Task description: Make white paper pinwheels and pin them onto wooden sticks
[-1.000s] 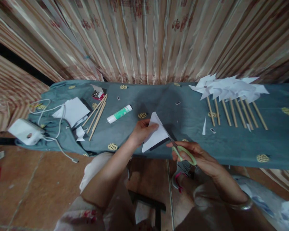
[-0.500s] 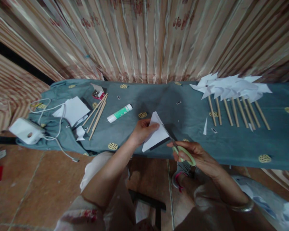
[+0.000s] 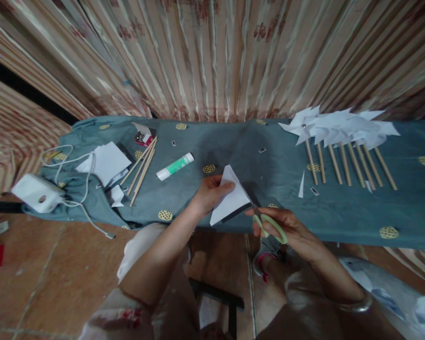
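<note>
A folded sheet of white paper (image 3: 231, 202), triangular in outline, is pinched between the thumb and fingers of my left hand (image 3: 211, 192). My right hand (image 3: 286, 226) grips a pair of scissors (image 3: 273, 227) with pale green handles. The blades lie along the paper's right edge, near its lower right corner; whether they are parted I cannot tell. A thin white paper sliver (image 3: 301, 184) lies on the cloth right of the scissors. Left of my hands rests a green and white glue stick (image 3: 175, 166).
White paper pinwheels (image 3: 340, 130) on wooden sticks lie in a row at the right. Leftward are loose wooden sticks (image 3: 144, 172), a small red box (image 3: 143, 137) of metal pins, stacked paper (image 3: 111, 161) and a white power adapter (image 3: 38, 192) with cables. A curtain (image 3: 212, 56) hangs behind the table.
The paper's lower corner has shifted very slightly down and right. Both hands keep nearly the same place and grip.
</note>
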{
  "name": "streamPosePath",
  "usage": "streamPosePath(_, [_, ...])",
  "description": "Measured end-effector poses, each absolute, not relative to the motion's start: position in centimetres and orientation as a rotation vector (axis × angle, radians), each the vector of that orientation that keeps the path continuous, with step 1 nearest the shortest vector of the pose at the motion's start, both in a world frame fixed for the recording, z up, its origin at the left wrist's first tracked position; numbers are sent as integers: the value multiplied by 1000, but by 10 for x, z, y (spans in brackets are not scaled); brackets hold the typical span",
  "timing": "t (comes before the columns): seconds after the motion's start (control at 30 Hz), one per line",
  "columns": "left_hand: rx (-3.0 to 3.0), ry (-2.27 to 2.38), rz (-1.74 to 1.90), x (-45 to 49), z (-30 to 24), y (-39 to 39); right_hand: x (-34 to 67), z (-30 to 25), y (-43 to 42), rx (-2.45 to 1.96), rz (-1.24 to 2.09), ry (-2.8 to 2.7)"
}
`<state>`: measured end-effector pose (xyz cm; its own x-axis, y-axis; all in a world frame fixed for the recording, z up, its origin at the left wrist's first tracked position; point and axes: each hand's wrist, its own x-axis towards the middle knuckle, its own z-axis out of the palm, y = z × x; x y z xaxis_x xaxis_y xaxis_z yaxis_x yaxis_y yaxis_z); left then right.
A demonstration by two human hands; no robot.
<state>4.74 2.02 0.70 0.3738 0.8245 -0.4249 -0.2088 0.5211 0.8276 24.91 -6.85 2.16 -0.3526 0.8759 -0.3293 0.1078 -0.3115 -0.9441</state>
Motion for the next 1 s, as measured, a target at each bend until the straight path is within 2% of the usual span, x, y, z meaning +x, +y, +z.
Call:
streamPosePath(0.4, [725, 956, 752, 48, 6, 20, 245, 18, -71, -1335, 1812, -1062])
streamPosePath(1.0, [761, 954, 671, 55, 8, 14, 246, 16, -72, -1372, 1776, -1074])
